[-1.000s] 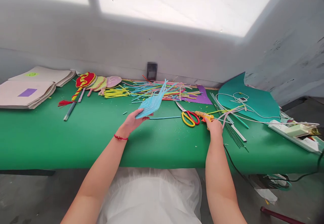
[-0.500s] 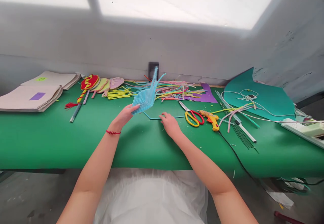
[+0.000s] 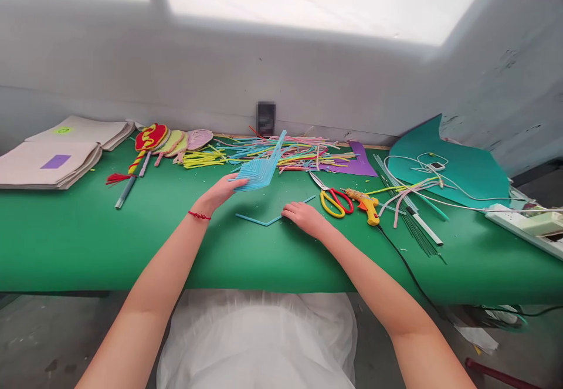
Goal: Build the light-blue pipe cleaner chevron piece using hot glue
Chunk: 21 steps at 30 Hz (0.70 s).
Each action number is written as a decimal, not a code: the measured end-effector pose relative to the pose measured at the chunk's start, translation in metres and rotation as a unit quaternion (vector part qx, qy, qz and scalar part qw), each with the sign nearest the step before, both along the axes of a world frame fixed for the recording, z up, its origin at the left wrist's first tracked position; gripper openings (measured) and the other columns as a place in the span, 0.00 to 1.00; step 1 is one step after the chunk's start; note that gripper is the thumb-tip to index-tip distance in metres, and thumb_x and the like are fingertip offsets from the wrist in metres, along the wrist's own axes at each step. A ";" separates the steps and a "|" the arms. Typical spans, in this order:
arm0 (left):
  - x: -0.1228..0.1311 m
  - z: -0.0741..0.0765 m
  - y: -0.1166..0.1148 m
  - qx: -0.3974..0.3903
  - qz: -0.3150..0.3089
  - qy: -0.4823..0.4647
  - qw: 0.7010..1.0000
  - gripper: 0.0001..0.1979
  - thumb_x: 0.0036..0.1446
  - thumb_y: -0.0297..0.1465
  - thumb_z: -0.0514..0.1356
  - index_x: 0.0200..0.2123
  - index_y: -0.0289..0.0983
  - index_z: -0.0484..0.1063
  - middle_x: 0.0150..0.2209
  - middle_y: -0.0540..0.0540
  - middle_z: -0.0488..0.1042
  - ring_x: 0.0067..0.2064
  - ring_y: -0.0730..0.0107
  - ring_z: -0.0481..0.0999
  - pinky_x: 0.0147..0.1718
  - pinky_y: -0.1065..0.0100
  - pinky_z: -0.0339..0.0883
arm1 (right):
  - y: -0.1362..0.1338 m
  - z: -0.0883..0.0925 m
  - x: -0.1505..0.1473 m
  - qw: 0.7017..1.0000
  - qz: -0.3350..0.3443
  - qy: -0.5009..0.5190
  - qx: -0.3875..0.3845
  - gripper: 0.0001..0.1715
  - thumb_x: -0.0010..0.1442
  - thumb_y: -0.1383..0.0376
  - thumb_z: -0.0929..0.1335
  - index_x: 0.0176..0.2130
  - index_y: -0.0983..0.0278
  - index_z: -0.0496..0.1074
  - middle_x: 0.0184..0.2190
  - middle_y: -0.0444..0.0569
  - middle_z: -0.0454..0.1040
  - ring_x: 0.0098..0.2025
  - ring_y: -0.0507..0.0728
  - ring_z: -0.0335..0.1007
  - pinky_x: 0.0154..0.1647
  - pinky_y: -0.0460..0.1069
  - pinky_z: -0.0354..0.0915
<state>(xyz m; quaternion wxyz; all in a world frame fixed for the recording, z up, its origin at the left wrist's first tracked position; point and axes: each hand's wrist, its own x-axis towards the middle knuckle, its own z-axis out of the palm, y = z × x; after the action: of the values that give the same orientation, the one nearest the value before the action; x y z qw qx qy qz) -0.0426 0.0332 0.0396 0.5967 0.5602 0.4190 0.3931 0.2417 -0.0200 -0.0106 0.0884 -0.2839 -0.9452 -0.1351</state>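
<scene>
My left hand (image 3: 219, 194) is closed on the left edge of a blue panel (image 3: 260, 173) of bent pipe cleaners laid side by side. It is held above the table, its long narrow end pointing up and right. My right hand (image 3: 304, 217) has its fingertips together on a single blue pipe cleaner (image 3: 253, 220) lying on the green table. That stem has a bend left of the fingers, and its far end shows beyond them. Scissors (image 3: 333, 200) with red and yellow handles lie right of this hand, beside a yellow glue gun (image 3: 367, 206).
Multicoloured pipe cleaners (image 3: 299, 153) are heaped at the back on the green table (image 3: 132, 248). Finished fan-like pieces (image 3: 152, 138) and paper booklets (image 3: 53, 157) lie left. At right are a teal sheet (image 3: 466, 172), cables and a power strip (image 3: 525, 225).
The single pipe cleaner has turned, its bend now nearer the front edge. My left hand has tilted the panel rightwards and away from it. My right hand has moved slightly right.
</scene>
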 end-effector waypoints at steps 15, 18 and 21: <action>0.020 -0.029 -0.011 -0.030 -0.125 0.098 0.987 0.26 0.44 0.43 0.68 0.46 0.38 0.75 0.48 0.44 0.76 0.49 0.59 0.72 0.51 0.61 0.63 | -0.017 -0.007 0.013 0.979 -0.034 0.183 -0.077 0.17 0.67 0.69 0.56 0.42 0.62 0.72 0.41 0.50 0.75 0.38 0.52 0.71 0.37 0.46 0.66; 0.013 -0.028 -0.014 0.010 -0.095 0.165 0.982 0.30 0.44 0.44 0.67 0.51 0.39 0.73 0.54 0.44 0.72 0.54 0.58 0.70 0.52 0.64 0.62 | -0.018 -0.009 0.010 0.980 -0.034 0.177 -0.081 0.16 0.67 0.69 0.57 0.42 0.61 0.72 0.41 0.50 0.75 0.39 0.52 0.70 0.36 0.46 0.66; 0.008 -0.026 -0.016 0.023 -0.057 0.241 0.969 0.32 0.47 0.47 0.63 0.54 0.39 0.70 0.51 0.43 0.74 0.50 0.57 0.72 0.46 0.63 0.65 | -0.016 -0.012 0.011 0.980 -0.038 0.183 -0.075 0.16 0.67 0.68 0.57 0.41 0.62 0.72 0.40 0.50 0.75 0.38 0.52 0.70 0.35 0.46 0.65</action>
<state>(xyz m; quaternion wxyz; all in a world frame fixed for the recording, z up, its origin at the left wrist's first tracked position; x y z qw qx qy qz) -0.0346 0.0168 0.0135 0.4868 0.6746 0.5088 0.2215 0.2524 -0.0362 -0.0231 0.2328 -0.3450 -0.9092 -0.0132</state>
